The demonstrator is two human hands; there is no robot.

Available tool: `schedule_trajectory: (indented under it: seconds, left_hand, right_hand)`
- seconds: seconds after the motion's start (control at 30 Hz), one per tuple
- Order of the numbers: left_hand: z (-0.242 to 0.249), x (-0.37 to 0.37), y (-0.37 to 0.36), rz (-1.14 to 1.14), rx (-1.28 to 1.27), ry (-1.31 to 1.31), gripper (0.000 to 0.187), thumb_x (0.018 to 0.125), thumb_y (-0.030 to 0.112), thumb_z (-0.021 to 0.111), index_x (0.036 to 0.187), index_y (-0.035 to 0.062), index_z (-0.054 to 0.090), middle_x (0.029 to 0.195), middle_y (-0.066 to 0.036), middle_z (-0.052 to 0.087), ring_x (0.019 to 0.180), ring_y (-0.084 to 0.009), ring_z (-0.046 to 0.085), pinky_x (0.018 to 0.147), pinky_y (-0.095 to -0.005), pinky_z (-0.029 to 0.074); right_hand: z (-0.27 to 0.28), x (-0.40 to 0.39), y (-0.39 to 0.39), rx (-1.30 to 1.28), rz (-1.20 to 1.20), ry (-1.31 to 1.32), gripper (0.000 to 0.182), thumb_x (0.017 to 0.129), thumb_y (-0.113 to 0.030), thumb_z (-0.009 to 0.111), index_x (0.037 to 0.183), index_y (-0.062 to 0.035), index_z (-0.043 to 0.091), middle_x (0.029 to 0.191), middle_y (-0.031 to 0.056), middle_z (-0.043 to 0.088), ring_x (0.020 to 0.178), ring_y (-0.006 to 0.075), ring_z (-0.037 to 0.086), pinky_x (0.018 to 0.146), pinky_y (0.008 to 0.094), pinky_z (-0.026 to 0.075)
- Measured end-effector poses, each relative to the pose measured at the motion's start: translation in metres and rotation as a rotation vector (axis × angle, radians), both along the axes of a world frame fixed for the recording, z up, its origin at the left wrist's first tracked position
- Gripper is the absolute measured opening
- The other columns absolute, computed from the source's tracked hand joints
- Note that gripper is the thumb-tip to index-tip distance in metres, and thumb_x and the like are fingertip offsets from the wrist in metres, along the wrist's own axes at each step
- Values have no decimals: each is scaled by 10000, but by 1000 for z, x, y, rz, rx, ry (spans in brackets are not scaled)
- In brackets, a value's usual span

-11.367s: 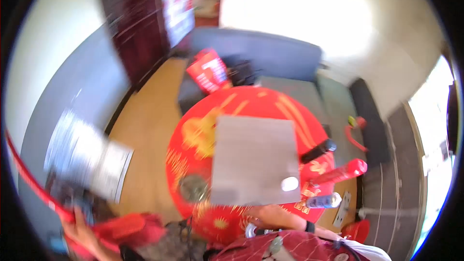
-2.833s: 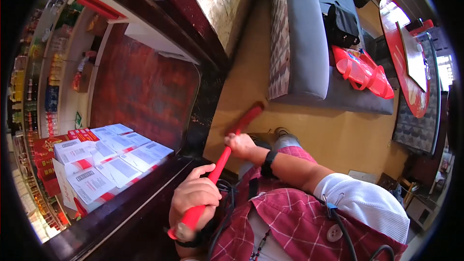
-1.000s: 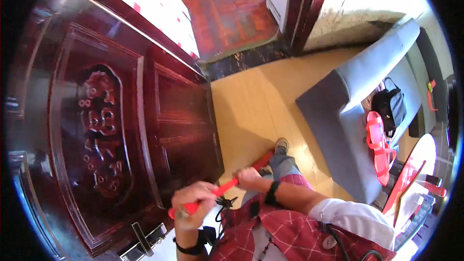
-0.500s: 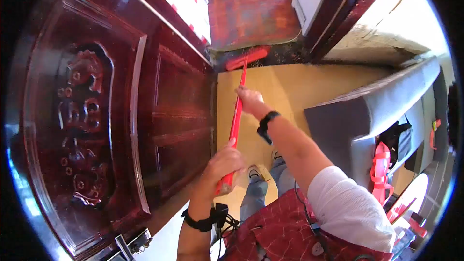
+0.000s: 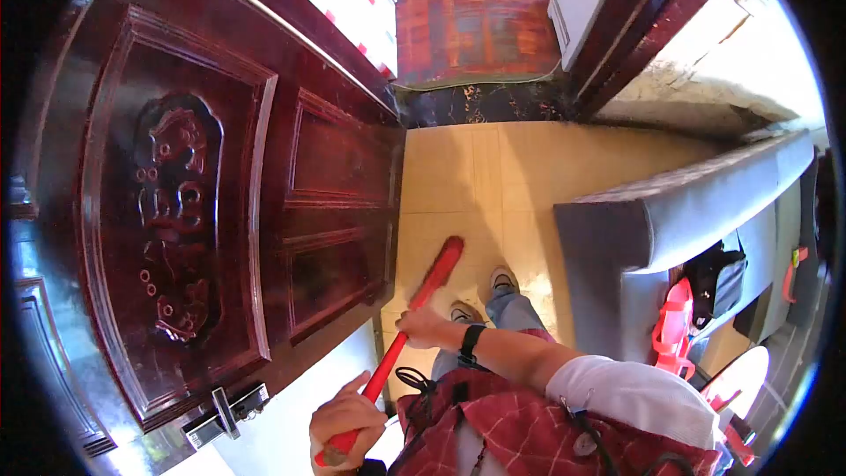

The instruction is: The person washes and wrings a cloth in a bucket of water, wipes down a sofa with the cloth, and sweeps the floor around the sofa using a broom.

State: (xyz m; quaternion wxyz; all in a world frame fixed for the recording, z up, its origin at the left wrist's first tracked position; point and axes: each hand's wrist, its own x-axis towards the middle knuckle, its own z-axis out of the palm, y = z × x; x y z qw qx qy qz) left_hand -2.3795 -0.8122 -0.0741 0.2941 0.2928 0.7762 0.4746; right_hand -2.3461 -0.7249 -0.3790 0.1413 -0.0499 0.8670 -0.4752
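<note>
A red broom (image 5: 384,367) runs slantwise in front of my body, its head lifted near my feet, with dark bristles showing along one side. My left hand (image 5: 346,421) is wrapped round the end of the handle at the lower left. Further up, close to the broom head, my right hand (image 5: 425,327) grips the same handle. Both shoes (image 5: 503,280) stand on the yellow tiled floor (image 5: 458,176) just beyond the hands.
The dark red carved door (image 5: 333,185) stands at the left. A black threshold (image 5: 480,104) leads to a reddish floor (image 5: 471,18). At the right is a grey sofa (image 5: 608,238) with a black bag (image 5: 712,286) and a pink-red item (image 5: 674,326).
The broom head has come back from the threshold to near my feet. Both hands have moved down and left with the handle, and the view has shifted slightly.
</note>
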Motion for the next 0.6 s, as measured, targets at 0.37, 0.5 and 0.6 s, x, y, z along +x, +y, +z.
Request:
schedule_trajectory:
  seconds: [0.37, 0.5, 0.6]
  left_hand:
    - [-51, 13, 40, -322, 232, 133, 161, 647, -43, 675, 765, 58, 631, 733, -75, 638, 724, -248, 641, 936, -486, 450]
    - [-106, 18, 35, -498, 206, 161, 161, 673, -32, 681, 792, 65, 632, 756, -85, 632, 774, -245, 648, 950, -470, 443]
    - [-112, 31, 10, -606, 227, 62, 124, 688, -6, 690, 762, 59, 616, 771, -92, 647, 761, -245, 654, 937, -484, 445]
  right_hand:
    - [-15, 2, 120, 514, -352, -201, 150, 768, -264, 606, 855, -143, 594, 861, 74, 627, 738, 283, 658, 572, 414, 507]
    - [-59, 14, 134, 638, -488, -123, 184, 787, -295, 621, 780, -111, 627, 844, 92, 627, 723, 244, 659, 550, 375, 500]
    - [-70, 51, 92, 531, -537, -168, 189, 832, -276, 552, 863, -91, 572, 893, 119, 602, 785, 308, 638, 641, 429, 515]
